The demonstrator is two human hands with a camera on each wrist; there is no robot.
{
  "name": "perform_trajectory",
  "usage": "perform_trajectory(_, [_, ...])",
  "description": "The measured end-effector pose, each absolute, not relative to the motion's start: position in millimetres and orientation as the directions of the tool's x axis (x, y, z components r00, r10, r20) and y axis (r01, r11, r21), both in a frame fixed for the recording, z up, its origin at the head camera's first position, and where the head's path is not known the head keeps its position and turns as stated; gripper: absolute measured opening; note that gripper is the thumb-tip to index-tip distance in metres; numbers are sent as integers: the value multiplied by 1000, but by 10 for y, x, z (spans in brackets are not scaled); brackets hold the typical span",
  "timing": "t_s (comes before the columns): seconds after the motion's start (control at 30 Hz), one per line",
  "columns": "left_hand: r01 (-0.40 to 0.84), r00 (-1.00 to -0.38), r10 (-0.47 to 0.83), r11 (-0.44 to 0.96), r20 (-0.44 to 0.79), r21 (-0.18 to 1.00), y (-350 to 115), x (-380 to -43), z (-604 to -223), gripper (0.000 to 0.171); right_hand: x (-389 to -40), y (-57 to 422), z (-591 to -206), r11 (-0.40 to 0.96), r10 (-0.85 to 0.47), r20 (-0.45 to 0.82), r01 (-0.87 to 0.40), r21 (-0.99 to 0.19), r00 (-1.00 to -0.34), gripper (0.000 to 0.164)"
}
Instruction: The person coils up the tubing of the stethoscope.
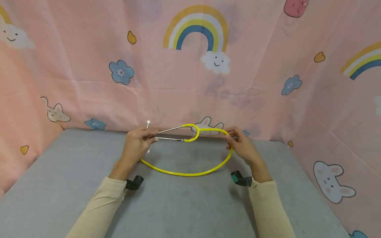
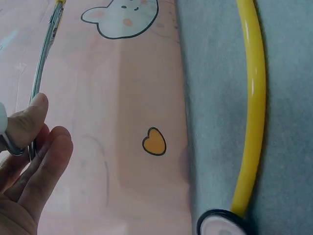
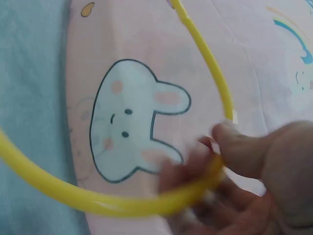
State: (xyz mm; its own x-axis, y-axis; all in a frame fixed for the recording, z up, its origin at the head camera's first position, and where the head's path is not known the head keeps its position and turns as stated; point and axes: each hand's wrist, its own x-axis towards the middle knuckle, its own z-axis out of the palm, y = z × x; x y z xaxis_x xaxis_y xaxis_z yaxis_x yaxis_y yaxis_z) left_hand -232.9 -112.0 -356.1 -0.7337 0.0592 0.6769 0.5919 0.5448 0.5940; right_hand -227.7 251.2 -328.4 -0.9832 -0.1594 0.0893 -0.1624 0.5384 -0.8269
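A stethoscope with yellow tubing (image 1: 184, 174) is stretched between both hands. My left hand (image 1: 134, 145) pinches its thin metal ear tubes (image 1: 169, 138) near the white ear tips (image 1: 148, 122). On the other side my right hand (image 1: 244, 148) holds the tubing at its bend, thumb on one side and fingers on the other; those fingers are blurred in the right wrist view. From there the tubing curves down and back left, low over the table. In the left wrist view it ends at a dark-rimmed chest piece (image 2: 222, 226), which the left hand hides in the head view.
A grey table (image 1: 184, 205) lies under the hands. Pink curtain fabric (image 1: 89, 66) with rainbows, rabbits and flowers hangs behind it and along both sides. Each wrist carries a dark camera mount, the left one (image 1: 135, 182) and the right one (image 1: 241, 178).
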Motion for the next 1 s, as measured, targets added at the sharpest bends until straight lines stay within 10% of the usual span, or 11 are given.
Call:
perform_trajectory(0.43, [677, -685, 186, 520, 705, 521, -1051, -2321, -3569, 27, -2223, 2472, -3212, 546, 9, 376, -310, -778, -927, 28])
perform_trajectory(1.0, [837, -523, 349, 384, 778, 390, -894, -2296, -3654, 23, -2206, 2213, -3211, 438, -154, 503, -515, -737, -850, 17])
